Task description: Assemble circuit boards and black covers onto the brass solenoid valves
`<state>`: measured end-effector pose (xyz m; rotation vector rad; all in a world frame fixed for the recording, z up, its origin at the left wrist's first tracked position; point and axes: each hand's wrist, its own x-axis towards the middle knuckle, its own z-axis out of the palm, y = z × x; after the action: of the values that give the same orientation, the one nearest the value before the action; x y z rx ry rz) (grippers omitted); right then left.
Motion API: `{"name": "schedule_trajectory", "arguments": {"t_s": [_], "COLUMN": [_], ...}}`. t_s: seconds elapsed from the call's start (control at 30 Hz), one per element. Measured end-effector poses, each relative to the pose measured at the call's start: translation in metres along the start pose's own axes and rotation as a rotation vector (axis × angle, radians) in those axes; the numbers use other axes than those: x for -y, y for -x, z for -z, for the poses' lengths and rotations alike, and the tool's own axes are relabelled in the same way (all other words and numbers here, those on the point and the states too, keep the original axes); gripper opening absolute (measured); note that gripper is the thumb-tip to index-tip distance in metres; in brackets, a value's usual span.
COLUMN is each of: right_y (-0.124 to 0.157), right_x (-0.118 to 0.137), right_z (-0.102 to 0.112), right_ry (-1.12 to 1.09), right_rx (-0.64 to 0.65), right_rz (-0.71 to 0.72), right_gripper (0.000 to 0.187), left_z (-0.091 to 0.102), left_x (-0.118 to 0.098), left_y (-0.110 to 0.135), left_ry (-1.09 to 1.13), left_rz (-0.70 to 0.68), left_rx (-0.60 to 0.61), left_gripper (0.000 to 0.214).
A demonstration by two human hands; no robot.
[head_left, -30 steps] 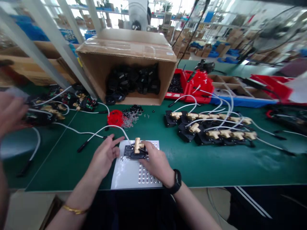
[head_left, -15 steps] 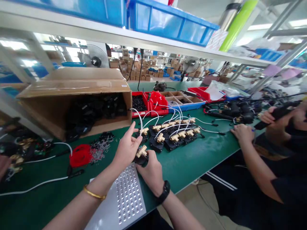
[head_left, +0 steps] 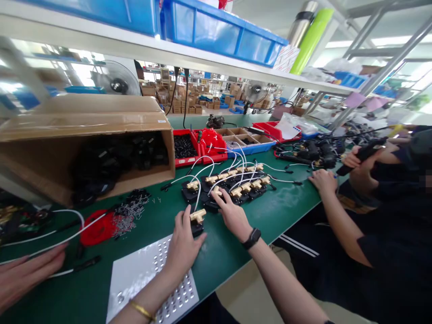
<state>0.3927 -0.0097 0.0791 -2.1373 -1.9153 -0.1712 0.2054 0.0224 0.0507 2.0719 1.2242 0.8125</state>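
My left hand (head_left: 185,246) curls round a black valve unit (head_left: 197,230) topped with a brass tee fitting (head_left: 198,216); the unit rests on the green table beside the dimpled metal sheet (head_left: 135,265). A white cable loops up behind it. With the fingertips of my right hand (head_left: 234,217) I grip the brass fitting (head_left: 217,191) of another valve unit in the front of the group. Several similar black units with brass fittings (head_left: 246,186) and white cables stand close together just behind. My right fingers partly hide the gripped unit.
A cardboard box (head_left: 165,148) of black parts lies open at the left. Red bins (head_left: 184,162) and a blue divided tray (head_left: 259,150) line the back. Screws (head_left: 126,222) are scattered at left. Another person's hand (head_left: 37,270) reaches in from the left; a co-worker's hand (head_left: 324,181) is at right.
My right hand has left the held unit and moved right and up to another unit's brass fitting. The left hand has lowered round its unit. Another person's hand has appeared at left.
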Motion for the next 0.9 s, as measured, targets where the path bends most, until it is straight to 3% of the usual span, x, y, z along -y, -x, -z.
{"name": "schedule_trajectory", "arguments": {"t_s": [0.1, 0.33, 0.47, 0.6, 0.7, 0.83, 0.9], "right_y": [-0.006, 0.025, 0.02, 0.021, 0.032, 0.039, 0.032], "right_x": [0.005, 0.028, 0.02, 0.007, -0.014, -0.074, -0.11], "right_z": [-0.003, -0.005, -0.01, -0.018, -0.022, -0.014, -0.007], "right_ry": [0.038, -0.018, 0.016, -0.067, -0.277, -0.603, -0.7], "right_rx": [0.029, -0.028, -0.054, -0.116, -0.315, -0.65, -0.678], "right_rz": [-0.013, -0.095, -0.198, -0.25, -0.301, -0.717, -0.866], "right_gripper": [0.067, 0.06, 0.063, 0.065, 0.052, 0.049, 0.052], "left_z": [-0.006, -0.017, -0.034, -0.043, -0.046, -0.053, -0.059], "left_x": [0.008, 0.022, 0.018, 0.012, 0.009, 0.002, -0.003], "left_y": [-0.01, -0.023, -0.037, -0.04, -0.034, -0.03, -0.03], "left_ry": [-0.04, -0.02, -0.016, -0.012, 0.004, -0.039, -0.057], "left_rz": [-0.027, -0.097, -0.181, -0.148, -0.099, -0.026, 0.001], "left_rx": [0.038, 0.065, 0.115, 0.115, 0.085, 0.042, 0.01], "left_gripper": [0.066, 0.065, 0.065, 0.064, 0.063, 0.066, 0.065]}}
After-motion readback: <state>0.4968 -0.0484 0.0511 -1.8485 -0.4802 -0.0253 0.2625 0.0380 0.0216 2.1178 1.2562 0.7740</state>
